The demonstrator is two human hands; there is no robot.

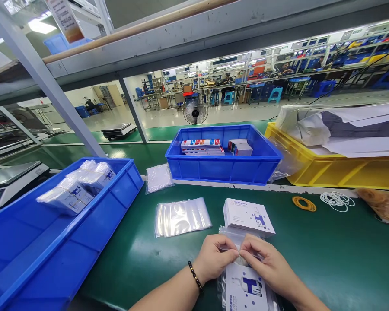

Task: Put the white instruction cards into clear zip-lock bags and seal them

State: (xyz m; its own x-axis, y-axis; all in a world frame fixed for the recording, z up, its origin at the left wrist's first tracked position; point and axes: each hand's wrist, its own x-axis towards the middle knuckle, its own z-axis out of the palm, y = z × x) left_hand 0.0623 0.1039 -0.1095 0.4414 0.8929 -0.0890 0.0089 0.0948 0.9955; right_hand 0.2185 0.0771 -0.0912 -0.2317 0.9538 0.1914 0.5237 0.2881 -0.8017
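Observation:
My left hand, with a dark bead bracelet at the wrist, pinches the top of a clear plastic bag. Beside it, my right hand pinches the same bag, and the fingertips of both hands nearly meet. Below the fingers, a white printed booklet with a blue bottle picture shows at the bag's lower part. Just beyond my hands lies a stack of matching booklets. Left of that stack, several flat clear bags are fanned out on the green table.
A blue bin at left holds banded bundles of bagged booklets. Another blue bin ahead holds printed boxes. At right are a yellow bin, orange rubber bands and white bands. A shelf beam crosses overhead.

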